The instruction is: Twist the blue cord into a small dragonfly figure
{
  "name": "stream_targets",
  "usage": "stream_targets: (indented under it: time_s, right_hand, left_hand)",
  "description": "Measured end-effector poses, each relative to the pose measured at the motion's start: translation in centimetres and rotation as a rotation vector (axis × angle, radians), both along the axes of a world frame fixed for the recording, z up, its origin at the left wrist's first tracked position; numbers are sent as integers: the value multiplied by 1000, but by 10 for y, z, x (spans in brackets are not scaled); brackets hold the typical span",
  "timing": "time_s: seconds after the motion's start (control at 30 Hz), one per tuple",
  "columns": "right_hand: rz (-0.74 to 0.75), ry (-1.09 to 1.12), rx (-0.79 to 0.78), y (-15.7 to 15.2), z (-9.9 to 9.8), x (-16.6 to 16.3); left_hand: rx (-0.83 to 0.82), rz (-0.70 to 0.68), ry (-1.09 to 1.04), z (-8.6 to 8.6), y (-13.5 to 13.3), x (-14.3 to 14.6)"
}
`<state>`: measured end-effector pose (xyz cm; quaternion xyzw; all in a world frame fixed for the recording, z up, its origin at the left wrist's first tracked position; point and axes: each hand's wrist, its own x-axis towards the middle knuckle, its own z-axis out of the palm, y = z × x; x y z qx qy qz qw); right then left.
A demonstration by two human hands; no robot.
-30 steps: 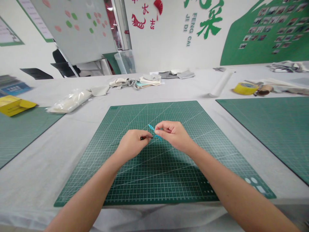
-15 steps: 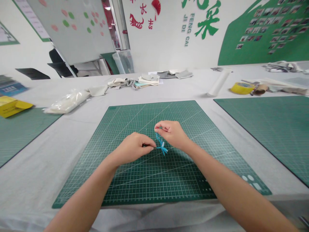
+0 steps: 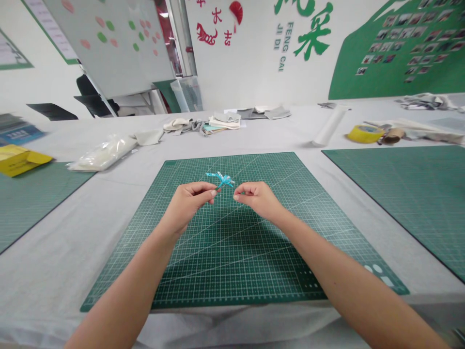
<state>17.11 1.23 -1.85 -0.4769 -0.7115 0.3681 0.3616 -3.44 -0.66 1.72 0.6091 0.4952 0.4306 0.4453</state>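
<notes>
Both hands are lifted a little above the middle of the green cutting mat (image 3: 232,252), which lies square on the cloth-covered table (image 3: 54,242). The left hand (image 3: 187,201) has its grip closed narrow, thumb and forefinger pinched on a small teal ribbon piece (image 3: 222,179); the ribbon's loops and ends stick up and fan out just above the fingertips (image 3: 214,192), over the far half of the mat. The right hand (image 3: 256,198) sits just beside it, a small gap between the two hands, its grip also pinched tight with the other fingers curled under. It is near the ribbon, but I cannot tell whether it holds a thread or tail from it, as anything there is too fine to see. Both forearms reach in from the near edge of the table. A second green mat (image 3: 407,194) lies to the right and a third mat (image 3: 29,198) to the left, with a yellow box (image 3: 18,159) at its far corner. Farther back, a clear plastic bag (image 3: 101,152) lies on the cloth, then a heap of folded fabric pieces (image 3: 218,121), a white roll (image 3: 330,126) and a yellow tape roll (image 3: 365,133), all well apart from the hands.
</notes>
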Motion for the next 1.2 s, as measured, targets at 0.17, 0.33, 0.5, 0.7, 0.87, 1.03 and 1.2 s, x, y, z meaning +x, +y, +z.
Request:
stream_targets:
  time_s: [0.17, 0.33, 0.5, 0.7, 0.87, 1.03, 1.2]
  right_hand:
    - [61, 6, 6, -10, 10, -3]
    - [117, 63, 29, -19, 17, -7]
    - [142, 105, 40, -23, 20, -7]
    - [174, 118, 37, -26, 23, -7]
    - [171, 124, 59, -29, 23, -8]
    - [84, 49, 123, -25, 22, -7]
    - [10, -86, 286, -19, 18, -5]
  left_hand:
    - [-18, 82, -29, -3, 3, -1]
    - [-12, 95, 2, -4, 5, -3]
    - [13, 80, 72, -7, 5, -3]
    - [46, 29, 153, -11, 5, 1]
    - [87, -82, 336, -15, 0, 7]
    - [156, -173, 534, -20, -6, 12]
    - [148, -296, 600, -21, -8, 13]
